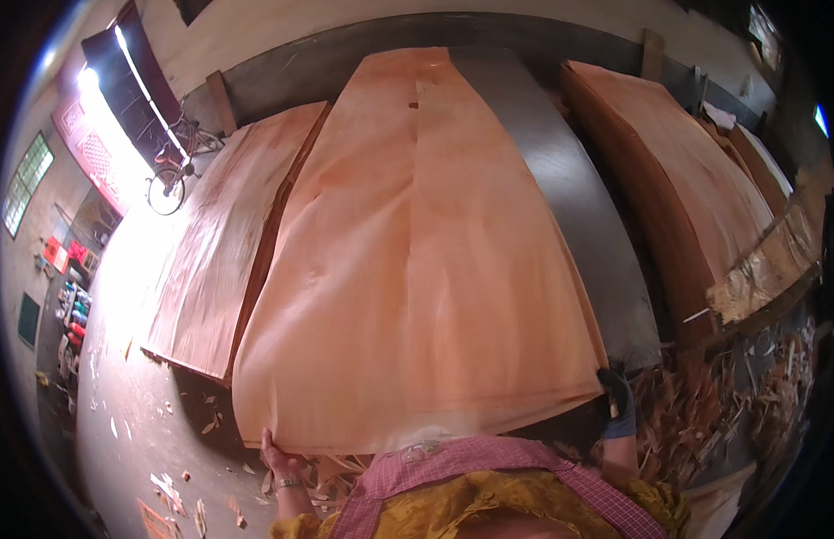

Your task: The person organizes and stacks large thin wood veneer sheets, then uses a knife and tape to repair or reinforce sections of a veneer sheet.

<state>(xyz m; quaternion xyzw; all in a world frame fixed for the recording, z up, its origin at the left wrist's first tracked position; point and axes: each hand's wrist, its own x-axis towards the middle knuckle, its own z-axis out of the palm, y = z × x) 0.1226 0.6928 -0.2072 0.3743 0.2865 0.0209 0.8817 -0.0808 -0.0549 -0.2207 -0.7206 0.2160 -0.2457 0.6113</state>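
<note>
A long orange-brown wood veneer sheet stretches away from me, slightly rippled, with a lengthwise seam line and a small dark hole near its far end. My left hand, bare with a band at the wrist, pinches the sheet's near left corner. At the near right corner, my right hand wears a dark glove with a blue cuff and is closed on the edge. A small pale spot shows at that glove; I cannot make out what it is. Beneath the sheet, a smooth dark grey panel sticks out along the right side.
Veneer stacks lie to the left and right. Wood scraps litter the floor at right, with more shavings near my left hand. A bicycle stands by the bright doorway at far left. Shelved bottles line the left wall.
</note>
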